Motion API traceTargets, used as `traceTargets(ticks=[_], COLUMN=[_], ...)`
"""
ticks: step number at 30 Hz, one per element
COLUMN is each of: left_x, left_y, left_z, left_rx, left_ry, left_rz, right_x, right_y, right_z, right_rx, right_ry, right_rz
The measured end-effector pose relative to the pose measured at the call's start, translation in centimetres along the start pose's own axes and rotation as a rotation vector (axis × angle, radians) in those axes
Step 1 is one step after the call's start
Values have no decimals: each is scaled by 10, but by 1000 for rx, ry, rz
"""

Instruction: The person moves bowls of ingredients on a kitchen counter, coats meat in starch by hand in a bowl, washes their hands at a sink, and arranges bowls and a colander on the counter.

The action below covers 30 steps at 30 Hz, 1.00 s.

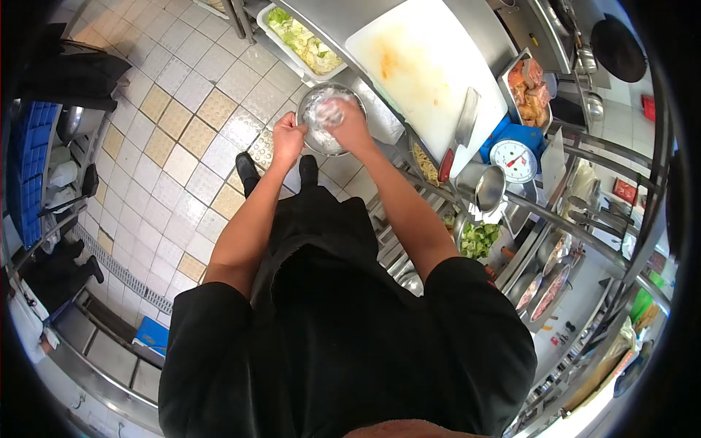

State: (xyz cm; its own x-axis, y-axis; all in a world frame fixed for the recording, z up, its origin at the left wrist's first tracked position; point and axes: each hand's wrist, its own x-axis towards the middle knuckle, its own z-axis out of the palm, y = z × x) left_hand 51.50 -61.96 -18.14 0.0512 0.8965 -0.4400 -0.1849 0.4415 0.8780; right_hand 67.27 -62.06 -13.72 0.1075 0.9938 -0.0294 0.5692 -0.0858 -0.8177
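The person's left hand (290,136) is closed on the rim of a round silver metal bowl (309,95), with the fingers gathered at its left edge. I judge that this grasp serves to keep the bowl steady, because the other hand works inside it. The bowl is in front of the person, near the grey steel surface (321,18), and contains a white, powdery-looking substance (326,140). The right hand (349,125) is at the bowl, over this substance, but it is blurred, so I cannot tell if its grip is clenched, loose or grasping something.

On the surface lies a large white cutting board with orange stains (416,58). A long knife with steel blade and red handle (467,117) rests along its edge, the handle towards the person, which seems convenient for taking it. Near the knife stands a blue scale with a round white dial (513,161), well apart from the bowl. On the other side, a white rectangular tray (282,47) stands just beside the bowl; its walls keep the chopped pale-green lettuce (301,38) together.
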Motion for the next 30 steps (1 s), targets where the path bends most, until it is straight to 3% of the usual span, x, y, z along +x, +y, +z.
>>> traceTargets(ticks=[2,6,9,12,16,17,20,22,27,30], left_x=[2,-6,-6,-3,-1,4,13,23,43,47], left_y=[-1,0,-21,-40,-68,-84,-102,-120,-143,-150], left_z=[1,2,11,15,22,24,35,41,37,32], left_rx=[10,35,11,-10,-16,6,-3,-40,-26,-25], left_ry=[19,8,-37,-51,-111,-115,-132,-110,-72,-6], left_rz=[24,14,109,50,-14,-43,-120,-155,-184,-180], right_x=[-8,-15,-24,-27,-35,-41,-39,-37,-24,-5], right_y=[16,25,41,54,100,143,131,153,261,320], right_z=[-4,7,52,61,53,58,6,-25,-50,-40], right_rx=[125,-31,-198,308,259,556,963,971,1049,738], right_ry=[-274,65,158,14,-67,-89,65,89,396,435], right_rz=[-15,209,117,384,621,707,780,773,1048,1044])
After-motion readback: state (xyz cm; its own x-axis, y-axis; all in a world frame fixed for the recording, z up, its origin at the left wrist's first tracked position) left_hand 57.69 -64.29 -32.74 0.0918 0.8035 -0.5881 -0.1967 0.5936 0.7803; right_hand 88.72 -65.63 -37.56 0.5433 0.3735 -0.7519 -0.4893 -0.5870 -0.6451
